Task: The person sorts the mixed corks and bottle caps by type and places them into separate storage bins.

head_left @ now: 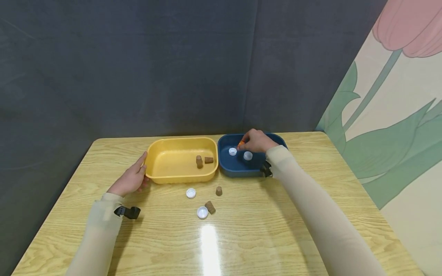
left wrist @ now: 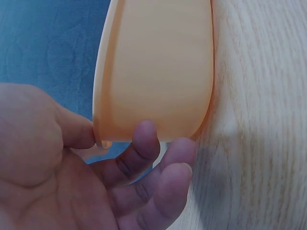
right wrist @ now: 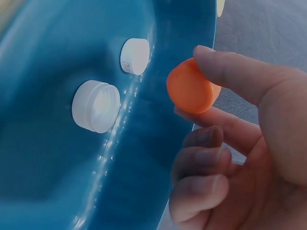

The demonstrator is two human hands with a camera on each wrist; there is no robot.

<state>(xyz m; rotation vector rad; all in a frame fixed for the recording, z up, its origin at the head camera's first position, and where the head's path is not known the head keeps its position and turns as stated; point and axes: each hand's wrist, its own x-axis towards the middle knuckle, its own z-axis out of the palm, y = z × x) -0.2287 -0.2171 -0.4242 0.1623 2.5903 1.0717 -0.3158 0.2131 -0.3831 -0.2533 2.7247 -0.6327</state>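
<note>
Over the blue tray [head_left: 238,173], my right hand [head_left: 257,141] pinches an orange bottle cap [right wrist: 189,87] between thumb and index finger, its other fingers curled below. Two white bottle caps [right wrist: 96,106] lie inside that tray, under the orange one. My left hand [head_left: 130,178] holds the left end of the yellow tray [head_left: 165,155], thumb at the rim and bent fingers [left wrist: 146,136] against the outer wall. Several brown corks [head_left: 208,160] sit at the right side of the yellow tray, one of them upright.
In front of the trays, two white bottle caps [head_left: 191,193] and two corks [head_left: 219,191] lie on the wooden table [head_left: 165,237]. The trays stand side by side near the table's back edge. A dark curtain [head_left: 165,76] hangs behind, with a flower-painted wall [head_left: 397,153] to the right.
</note>
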